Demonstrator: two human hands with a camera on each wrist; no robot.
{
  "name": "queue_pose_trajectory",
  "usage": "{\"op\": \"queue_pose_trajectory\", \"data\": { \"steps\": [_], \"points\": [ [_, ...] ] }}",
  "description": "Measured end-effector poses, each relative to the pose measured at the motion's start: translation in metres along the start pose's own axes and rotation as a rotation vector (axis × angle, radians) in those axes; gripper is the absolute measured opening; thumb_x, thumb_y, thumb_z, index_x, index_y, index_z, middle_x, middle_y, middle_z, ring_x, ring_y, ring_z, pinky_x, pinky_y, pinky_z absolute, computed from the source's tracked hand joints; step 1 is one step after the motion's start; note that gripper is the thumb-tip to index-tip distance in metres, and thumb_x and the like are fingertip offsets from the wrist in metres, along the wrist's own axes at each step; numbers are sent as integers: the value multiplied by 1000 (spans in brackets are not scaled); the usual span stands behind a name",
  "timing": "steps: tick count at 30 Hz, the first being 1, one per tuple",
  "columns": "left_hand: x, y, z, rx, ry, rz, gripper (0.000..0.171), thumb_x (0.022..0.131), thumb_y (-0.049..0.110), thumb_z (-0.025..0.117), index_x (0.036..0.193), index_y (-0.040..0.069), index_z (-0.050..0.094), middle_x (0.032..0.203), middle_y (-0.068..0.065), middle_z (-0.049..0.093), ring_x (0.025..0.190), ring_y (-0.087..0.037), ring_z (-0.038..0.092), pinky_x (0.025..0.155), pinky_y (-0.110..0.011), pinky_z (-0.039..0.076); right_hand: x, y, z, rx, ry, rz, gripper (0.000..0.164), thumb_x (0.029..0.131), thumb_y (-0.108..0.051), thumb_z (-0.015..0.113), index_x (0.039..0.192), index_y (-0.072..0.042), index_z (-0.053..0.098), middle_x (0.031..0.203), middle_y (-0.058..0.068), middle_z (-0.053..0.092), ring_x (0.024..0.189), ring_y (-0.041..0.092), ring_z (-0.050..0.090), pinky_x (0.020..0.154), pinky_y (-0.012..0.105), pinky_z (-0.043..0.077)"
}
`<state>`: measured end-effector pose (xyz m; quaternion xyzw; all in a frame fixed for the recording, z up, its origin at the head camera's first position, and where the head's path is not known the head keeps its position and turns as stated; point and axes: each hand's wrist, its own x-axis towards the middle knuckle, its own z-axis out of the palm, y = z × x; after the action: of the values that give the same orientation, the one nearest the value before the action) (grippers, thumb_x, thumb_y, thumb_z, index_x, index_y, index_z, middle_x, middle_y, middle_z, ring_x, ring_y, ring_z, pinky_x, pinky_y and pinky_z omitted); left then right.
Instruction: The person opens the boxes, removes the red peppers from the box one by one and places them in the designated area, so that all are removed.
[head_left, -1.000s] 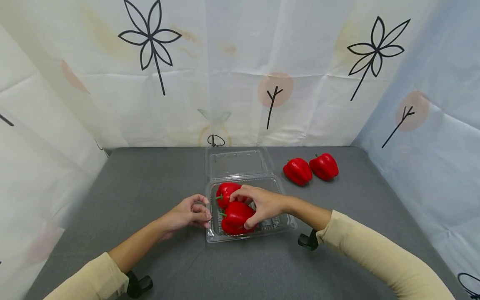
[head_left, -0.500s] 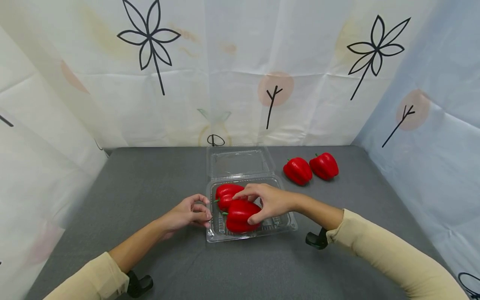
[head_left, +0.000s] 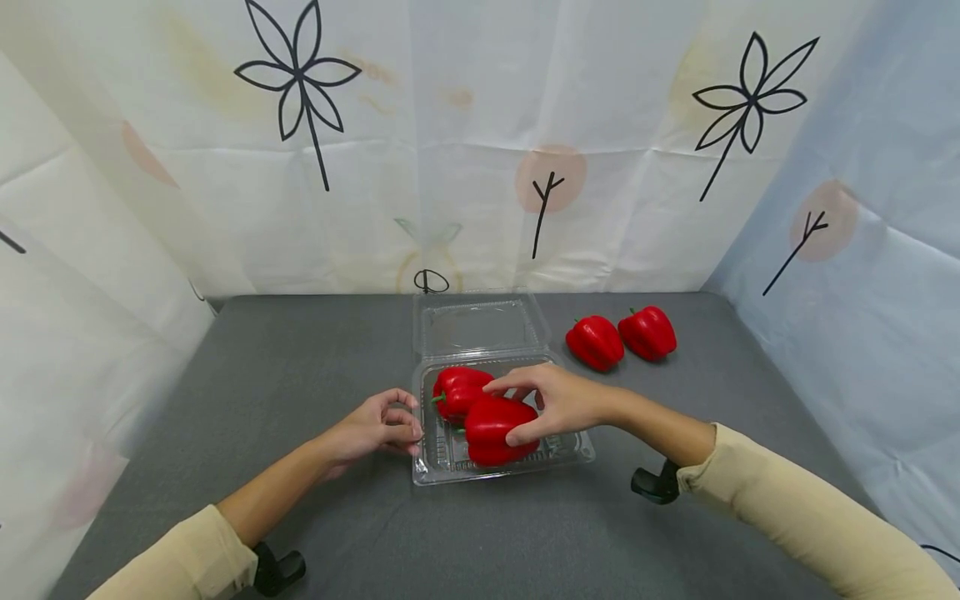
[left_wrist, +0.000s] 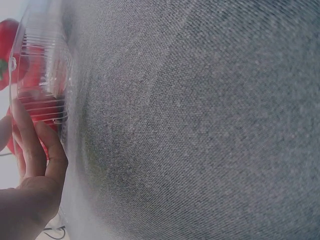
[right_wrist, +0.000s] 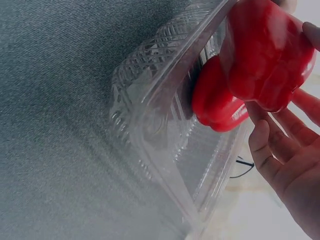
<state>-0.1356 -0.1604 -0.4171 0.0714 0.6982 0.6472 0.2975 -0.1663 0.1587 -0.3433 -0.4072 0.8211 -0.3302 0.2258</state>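
Observation:
In the head view, a clear plastic clamshell container [head_left: 483,477] lies with its lid [head_left: 480,323] folded back. My right hand [head_left: 566,400] grips a red bell pepper [head_left: 495,437] over the container's tray, thumb on its near side and fingers on its far side. The right wrist view shows this bell pepper [right_wrist: 265,55] raised above the other one. That second red bell pepper [head_left: 457,390] sits in the tray's back left part, its green stem facing left. With thumb and fingers, my left hand [head_left: 375,427] holds the container's left rim; the left wrist view shows the fingers [left_wrist: 32,150] against its wall.
Two more red bell peppers [head_left: 595,342] [head_left: 648,333] lie side by side on the grey cloth-covered table [head_left: 315,350], right of the lid. A patterned white curtain [head_left: 465,108] stands behind the table and along both sides.
My right hand has shifted the held bell pepper to the right within the container. The bell pepper behind it has turned and shifted slightly. My left hand has stayed at the rim.

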Motion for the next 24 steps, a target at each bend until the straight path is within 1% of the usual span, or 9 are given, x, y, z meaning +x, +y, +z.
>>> {"op": "queue_pose_trajectory", "data": {
  "steps": [6, 12, 15, 24],
  "points": [
    [0, 1, 0, 2, 4, -9, 38, 93, 5, 67, 120, 0, 40, 89, -9, 69, 75, -21, 69, 84, -39, 58, -9, 1, -3, 9, 31, 9, 64, 82, -29, 76, 138, -6, 56, 126, 3, 63, 103, 20, 60, 74, 38, 57],
    [0, 1, -1, 0, 7, -22, 38, 94, 6, 66, 121, 1, 39, 90, -9, 69, 76, -21, 69, 83, -38, 58, -18, 4, -7, 16, 63, 1, 64, 83, -30, 78, 138, -6, 57, 126, 3, 65, 107, 20, 61, 77, 35, 56],
    [0, 2, -2, 1, 9, -26, 38, 94, 5, 66, 121, 1, 39, 90, -9, 69, 76, -21, 69, 83, -37, 58, -24, 6, -10, 22, 80, 12, 64, 82, -29, 79, 139, -8, 57, 127, 2, 66, 107, 19, 61, 78, 36, 56],
    [0, 3, -2, 0, 6, -29, 41, 93, 8, 68, 121, 1, 39, 90, -10, 69, 76, -21, 69, 84, -37, 57, -43, 11, -19, 13, 121, 57, 64, 82, -29, 80, 138, -7, 58, 128, 4, 65, 107, 19, 62, 79, 37, 55]
  ]
}}
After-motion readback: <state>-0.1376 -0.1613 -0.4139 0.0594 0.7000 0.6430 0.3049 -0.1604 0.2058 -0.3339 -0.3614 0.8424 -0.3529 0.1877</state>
